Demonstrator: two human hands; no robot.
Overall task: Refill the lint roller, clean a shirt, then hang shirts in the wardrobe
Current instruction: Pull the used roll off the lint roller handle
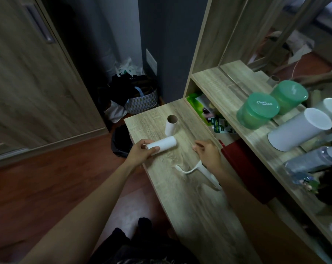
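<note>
A fresh white roll (162,144) is gripped at its near end by the left hand (142,152), near the worktop's (190,206) left edge. The right hand (207,153) hovers loosely curled, holding nothing, over the roller handle (197,172), which lies mid-worktop. An empty core (170,124) stands upright towards the far edge. For a clean refill, the handle is best lifted and steadied, and the roll slid straight onto its spindle until seated.

Wood desk (190,197) w/ upright empty core (170,127), lint roller handle (199,171) lying flat
</note>
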